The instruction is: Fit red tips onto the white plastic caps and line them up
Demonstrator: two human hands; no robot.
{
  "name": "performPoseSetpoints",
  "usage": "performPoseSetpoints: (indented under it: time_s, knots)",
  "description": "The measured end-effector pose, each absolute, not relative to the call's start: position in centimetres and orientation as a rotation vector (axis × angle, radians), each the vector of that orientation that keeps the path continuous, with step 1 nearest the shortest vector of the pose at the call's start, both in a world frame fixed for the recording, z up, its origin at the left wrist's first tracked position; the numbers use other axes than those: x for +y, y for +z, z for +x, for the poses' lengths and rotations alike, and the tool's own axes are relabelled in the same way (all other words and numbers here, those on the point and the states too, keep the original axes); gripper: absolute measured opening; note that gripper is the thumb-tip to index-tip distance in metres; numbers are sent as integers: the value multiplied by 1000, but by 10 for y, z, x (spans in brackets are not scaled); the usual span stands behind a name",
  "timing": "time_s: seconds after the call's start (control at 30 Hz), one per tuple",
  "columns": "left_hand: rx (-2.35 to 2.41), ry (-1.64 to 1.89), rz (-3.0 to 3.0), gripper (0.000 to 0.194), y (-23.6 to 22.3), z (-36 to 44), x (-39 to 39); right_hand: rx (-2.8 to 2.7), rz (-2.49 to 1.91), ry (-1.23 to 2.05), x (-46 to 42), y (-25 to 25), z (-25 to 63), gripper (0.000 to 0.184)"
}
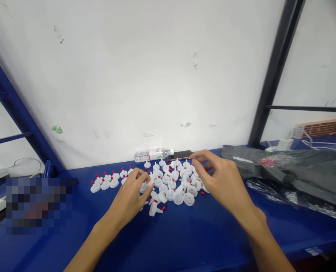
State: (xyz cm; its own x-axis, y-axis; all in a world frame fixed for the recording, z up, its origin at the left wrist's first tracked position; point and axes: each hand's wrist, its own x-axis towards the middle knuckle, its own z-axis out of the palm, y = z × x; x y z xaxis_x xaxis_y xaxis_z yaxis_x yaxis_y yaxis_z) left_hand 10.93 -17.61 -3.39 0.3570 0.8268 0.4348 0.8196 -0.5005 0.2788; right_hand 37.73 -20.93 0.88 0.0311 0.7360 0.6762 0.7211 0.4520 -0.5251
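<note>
A loose pile of white plastic nozzle caps covers the middle of the blue table. My left hand is at the pile's left side, its thumb and fingers closed around a white nozzle cap. Over the right edge of the pile, my right hand has its thumb and index fingertip drawn close together; whatever is between them is too small to make out. Small red tips lie scattered among the caps. To the left, white caps with red tips stand upright in rows, partly hidden by my left hand.
A clear water bottle lies on its side by the wall, with a dark phone beside it. Black plastic bags spread over the right side of the blue table. Metal posts rise at both sides.
</note>
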Motion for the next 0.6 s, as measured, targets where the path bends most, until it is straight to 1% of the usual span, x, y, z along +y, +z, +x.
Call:
performPoseSetpoints:
  time_s: [0.13,0.23,0.33,0.4,0.47,0.53,0.6]
  knots:
    - [1566,838,2614,17,-37,106,-172,-1793,-1418,-1,-200,8,399,18]
    - [1580,873,2578,23,-33,107,-173,-1845,-1450,-2,-198,7,407,18]
    - [1643,964,2479,28,-24,107,-183,-1905,-1424,49,-199,6,407,19]
    - [1708,1101,2354,32,-19,103,-194,-1972,-1388,94,-201,6,402,19]
    - [1752,1242,2204,41,-16,96,-205,-2057,-1329,139,-205,5,394,18]
    - [1764,1277,2104,49,-16,86,-213,-2149,-1255,182,-209,2,382,17]
    - [1744,1249,2058,50,-16,77,-218,-2249,-1191,212,-214,-3,368,18]
